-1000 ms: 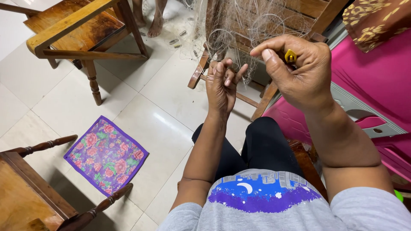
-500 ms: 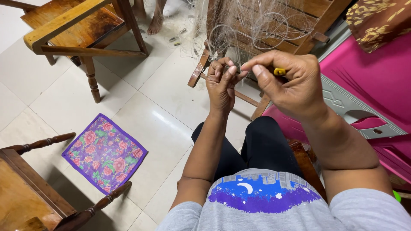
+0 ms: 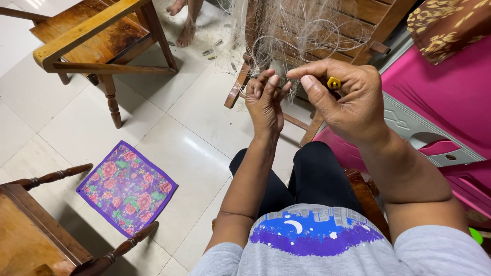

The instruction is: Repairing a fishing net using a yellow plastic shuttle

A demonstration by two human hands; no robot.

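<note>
up close, the left hand (image 3: 266, 102) pinches pale tangled fishing net (image 3: 307, 36) draped over the far chair (image 3: 368, 20), while the right hand (image 3: 348, 97) grips a small yellow tool (image 3: 334, 83), floral cloth (image 3: 127, 186) lying left.

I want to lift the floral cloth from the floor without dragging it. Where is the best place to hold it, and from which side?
Take the purple floral square cloth at its near corner, which points toward the seated person, coming from above on that side. It lies flat on the white tiled floor, so only an edge or corner offers a grip; the wooden chair arm crowds its left side.
</note>
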